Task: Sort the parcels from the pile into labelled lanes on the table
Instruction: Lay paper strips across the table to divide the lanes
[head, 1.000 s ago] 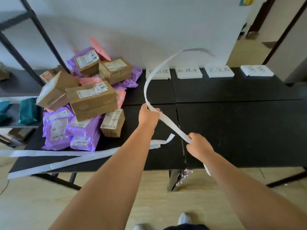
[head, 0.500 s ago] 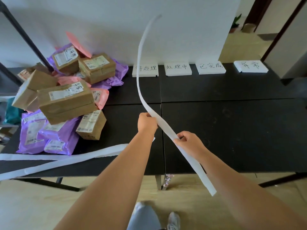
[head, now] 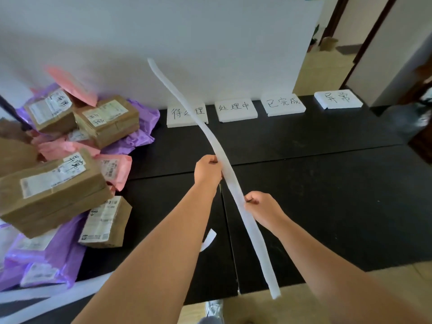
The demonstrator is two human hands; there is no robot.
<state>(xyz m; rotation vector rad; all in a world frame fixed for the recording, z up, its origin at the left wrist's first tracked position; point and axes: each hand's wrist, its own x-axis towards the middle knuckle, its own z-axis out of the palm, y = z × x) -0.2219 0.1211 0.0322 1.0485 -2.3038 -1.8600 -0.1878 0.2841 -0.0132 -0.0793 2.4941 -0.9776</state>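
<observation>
A long white strip [head: 230,177] runs from the wall down past the table's front edge. My left hand [head: 207,170] grips it near the middle of the black table [head: 315,195], and my right hand [head: 261,208] grips it lower down. The parcel pile [head: 67,164] of brown boxes and purple and pink bags fills the table's left end. Several white label cards stand along the back edge: the first [head: 185,114] partly crossed by the strip, then a second [head: 236,111], a third [head: 282,105] and a fourth [head: 336,99].
More white strips [head: 46,298] lie across the table's front left corner, with a short end [head: 208,239] showing beside my left forearm. A white wall stands behind the table. A doorway opens at the right. A dark shelf frame stands at the far left.
The strip's far end has swung down from upright and now leans toward the label cards. Both hands kept their grip and moved slightly forward over the table. The view moved closer.
</observation>
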